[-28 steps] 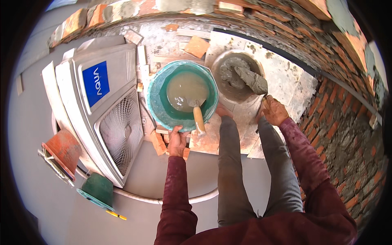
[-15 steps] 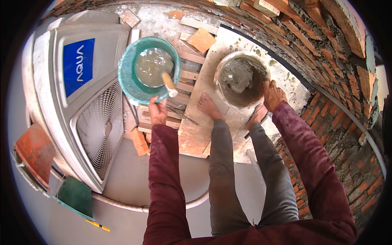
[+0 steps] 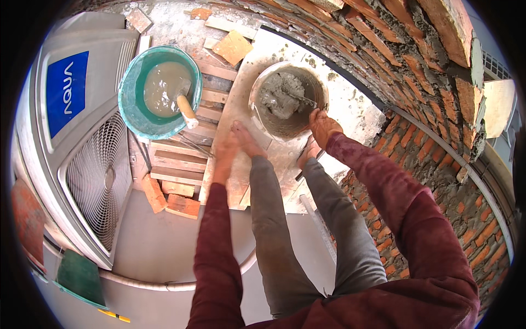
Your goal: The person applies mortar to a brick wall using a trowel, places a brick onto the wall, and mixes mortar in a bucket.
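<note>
My right hand (image 3: 324, 127) is closed at the near right rim of a whitish bucket (image 3: 260, 122). From its fingers a thin metal shank, seemingly a trowel's (image 3: 303, 100), reaches into the grey mortar (image 3: 282, 94); its handle is hidden in my grip. Smeared by motion, my left hand (image 3: 224, 156) hovers beside my left foot, between the two buckets, and its fingers cannot be made out. To the left stands a teal bucket (image 3: 127, 112) of cloudy water (image 3: 159, 90). A tool with a wooden handle (image 3: 186, 108) leans in it against the near right rim.
Both buckets stand on boards, the whitish one on a pale panel (image 3: 350, 104). Wooden slats (image 3: 178, 163) and loose bricks (image 3: 182, 206) lie nearby. An air-conditioner outdoor unit (image 3: 104, 170) flanks the left; a rough brick wall (image 3: 394, 60) rises on the right. A green container (image 3: 80, 277) sits lower left.
My left hand has let go of the teal bucket's rim and moved right and nearer. The metal shank now shows at my right hand over the mortar. The whole view has shifted.
</note>
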A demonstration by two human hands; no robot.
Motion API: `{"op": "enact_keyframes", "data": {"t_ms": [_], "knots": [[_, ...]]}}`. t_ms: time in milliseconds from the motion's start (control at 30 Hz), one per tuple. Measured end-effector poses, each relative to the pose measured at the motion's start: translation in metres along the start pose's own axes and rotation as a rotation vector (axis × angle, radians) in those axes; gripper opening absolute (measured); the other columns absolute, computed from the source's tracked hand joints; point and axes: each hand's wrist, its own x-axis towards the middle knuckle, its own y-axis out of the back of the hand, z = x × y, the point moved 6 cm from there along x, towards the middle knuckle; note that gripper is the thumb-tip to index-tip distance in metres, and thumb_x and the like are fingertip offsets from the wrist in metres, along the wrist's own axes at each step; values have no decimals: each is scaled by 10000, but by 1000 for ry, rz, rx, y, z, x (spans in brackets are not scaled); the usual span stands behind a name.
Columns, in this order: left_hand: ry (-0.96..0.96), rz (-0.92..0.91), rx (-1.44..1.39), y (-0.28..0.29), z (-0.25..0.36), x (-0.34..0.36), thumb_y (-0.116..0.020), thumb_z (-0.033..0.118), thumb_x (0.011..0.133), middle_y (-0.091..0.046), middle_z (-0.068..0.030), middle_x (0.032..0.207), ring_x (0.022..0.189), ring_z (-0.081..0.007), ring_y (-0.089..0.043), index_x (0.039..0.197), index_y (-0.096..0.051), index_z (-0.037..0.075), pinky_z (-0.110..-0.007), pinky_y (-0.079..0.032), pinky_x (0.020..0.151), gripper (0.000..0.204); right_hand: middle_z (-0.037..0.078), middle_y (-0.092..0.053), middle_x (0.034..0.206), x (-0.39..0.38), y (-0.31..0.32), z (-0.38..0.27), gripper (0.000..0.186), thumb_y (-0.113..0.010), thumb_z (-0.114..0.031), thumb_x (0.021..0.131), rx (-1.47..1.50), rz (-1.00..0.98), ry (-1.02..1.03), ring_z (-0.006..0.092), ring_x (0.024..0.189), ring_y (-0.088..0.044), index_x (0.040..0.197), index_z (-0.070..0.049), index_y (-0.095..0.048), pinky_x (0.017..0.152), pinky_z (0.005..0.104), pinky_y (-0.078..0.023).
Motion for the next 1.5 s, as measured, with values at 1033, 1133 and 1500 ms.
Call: {"op": "enact_keyframes", "data": {"t_ms": [1033, 1133, 1500], "knots": [[-174, 110, 229, -199, -19, -24, -514, 291, 979, -416, -241, 1432, 1301, -309, -432, 1462, -229, -72, -350, -323, 1075, 668, 201, -604, 836, 1, -48, 55, 424, -529, 7, 773, 636, -440, 207, 318, 699, -642, 1173, 116, -437, 549, 384, -529], [-169, 158, 222, -191, -42, -21, -510, 273, 986, -441, -235, 1410, 1268, -306, -458, 1465, -222, -57, -354, -338, 1058, 649, 133, -566, 724, -16, -34, 47, 367, -515, -12, 813, 863, -520, 83, 245, 543, -610, 1159, 73, -428, 418, 354, -493], [-35, 198, 141, -206, -40, -15, -547, 156, 940, -491, -236, 1350, 1233, -294, -491, 1426, -303, -43, -367, -377, 1020, 580, 43, -500, 763, 12, -34, 12, 229, -483, -82, 921, 3094, -1094, 434, 78, 502, -485, 1102, 58, -471, 403, 227, -411]]}}
